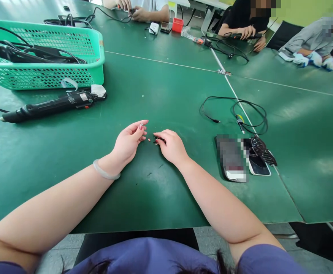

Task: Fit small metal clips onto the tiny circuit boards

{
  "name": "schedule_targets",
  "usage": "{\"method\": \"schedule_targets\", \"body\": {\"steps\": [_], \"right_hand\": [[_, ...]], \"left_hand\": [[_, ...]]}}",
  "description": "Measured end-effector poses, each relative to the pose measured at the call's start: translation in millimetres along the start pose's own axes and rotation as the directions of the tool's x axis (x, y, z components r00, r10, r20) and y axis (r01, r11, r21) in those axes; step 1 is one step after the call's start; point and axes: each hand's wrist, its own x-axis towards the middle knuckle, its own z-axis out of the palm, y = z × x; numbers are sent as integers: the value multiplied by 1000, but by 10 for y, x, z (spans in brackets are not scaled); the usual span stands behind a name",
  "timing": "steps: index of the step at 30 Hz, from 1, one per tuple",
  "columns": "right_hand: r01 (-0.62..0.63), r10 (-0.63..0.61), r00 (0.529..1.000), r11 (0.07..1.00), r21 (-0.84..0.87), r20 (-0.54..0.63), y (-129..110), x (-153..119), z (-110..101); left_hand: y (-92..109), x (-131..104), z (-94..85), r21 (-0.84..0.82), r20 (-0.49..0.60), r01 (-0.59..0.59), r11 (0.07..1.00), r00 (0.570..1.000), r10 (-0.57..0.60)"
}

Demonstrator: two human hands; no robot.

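Note:
Over the middle of the green table (155, 198), my left hand (129, 142) is closed in a pinch, thumb against forefinger, on a tiny light-coloured piece too small to name. My right hand (172, 147) is closed on a small black piece (155, 139) whose kind I cannot make out; most of it lies behind the fingers. In the gap between both hands is a tiny red piece (149, 140). A pale bangle (105, 172) circles my left wrist.
A black electric screwdriver (52, 104) lies left, before a green basket (69, 72) of cabled tools. To the right are two phones (231, 158), a black hair claw (263, 150) and a coiled cable (235, 99). Several other people (243, 26) sit across the table.

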Motion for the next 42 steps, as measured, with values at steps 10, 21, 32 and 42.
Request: {"method": "schedule_targets", "body": {"steps": [10,21,32,42], "right_hand": [[-55,67,994,990,126,-89,-28,-8,-29],[-198,354,932,664,721,-71,-135,-24,-47],[-194,352,928,735,650,-121,-141,-66,9],[-168,319,928,817,551,-191,-128,-66,-8]], "left_hand": [[5,26,29,128,107,0,992,994,-14],[-5,-53,50,344,272,-71,936,962,-27],[-14,-76,93,318,291,-57,946,956,-40],[-32,-89,69,374,317,-126,919,949,1]]}}
